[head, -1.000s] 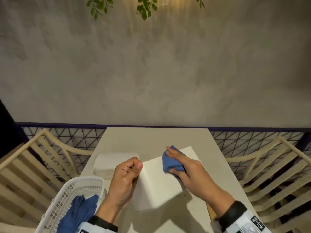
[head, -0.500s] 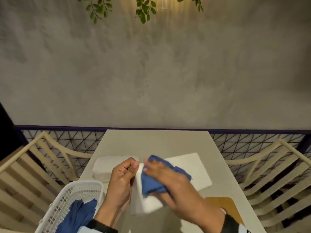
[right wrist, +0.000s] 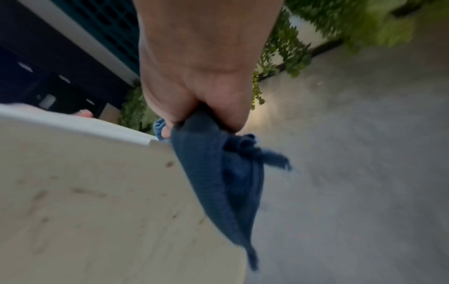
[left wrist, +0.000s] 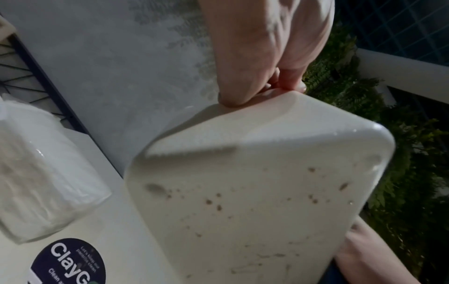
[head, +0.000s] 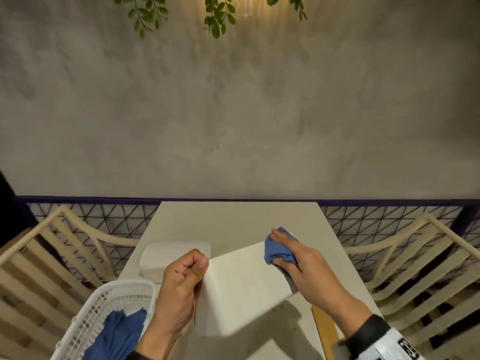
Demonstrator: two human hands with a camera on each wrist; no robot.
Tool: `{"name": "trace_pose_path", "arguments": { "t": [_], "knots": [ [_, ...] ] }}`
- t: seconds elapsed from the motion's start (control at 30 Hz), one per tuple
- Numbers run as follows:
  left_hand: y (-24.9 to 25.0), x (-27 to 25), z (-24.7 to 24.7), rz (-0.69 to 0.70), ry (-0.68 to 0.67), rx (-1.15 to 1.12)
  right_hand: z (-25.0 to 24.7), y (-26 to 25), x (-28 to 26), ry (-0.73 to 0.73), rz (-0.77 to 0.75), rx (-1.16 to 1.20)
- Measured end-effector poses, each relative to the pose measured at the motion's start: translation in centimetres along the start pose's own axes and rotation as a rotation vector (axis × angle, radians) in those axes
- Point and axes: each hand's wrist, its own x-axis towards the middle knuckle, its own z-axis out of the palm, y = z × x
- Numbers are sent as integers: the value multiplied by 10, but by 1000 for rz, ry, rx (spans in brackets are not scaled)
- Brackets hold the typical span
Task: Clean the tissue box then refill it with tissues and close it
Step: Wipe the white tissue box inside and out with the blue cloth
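I have the tissue box [head: 241,287] lifted and tilted just above the counter [head: 233,222], and everything else sits around it. My left hand [head: 181,287] is clamped on its near-left edge, thumb on top and fingers curled behind. My right hand [head: 304,266] is bunched around the blue cloth [head: 279,249] and presses it against the box's far-right corner.

Brown specks dot the box's broad face in both wrist views, so the cleaning is not finished. The risk, as I judge it, is in the hold: I grip only one edge, so a hard wipe at the opposite corner could twist the box out of my fingers and drop it onto the counter. A loose tail of cloth hangs off the corner and could snag.

The wrapped pack of tissues [head: 174,258] lies to the left of the box, well apart from the wiping. The white basket [head: 85,320], nearer me on the left, holds more blue cloth. A round dark sticker [left wrist: 68,261] on the counter below the box reads "Clay" plus a cut-off letter; the smaller print is blurred, perhaps "keep our pantries clean".
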Motion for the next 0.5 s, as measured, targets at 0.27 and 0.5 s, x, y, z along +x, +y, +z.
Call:
{"name": "trace_pose_path", "arguments": {
  "t": [0.27, 0.5],
  "knots": [
    [4, -6, 3, 50, -33, -38, 20, -41, -35, -267, -583, -51],
    [18, -14, -9, 44, -59, -53, -29, 8, -2, -116, -70, 33]
  ]
}}
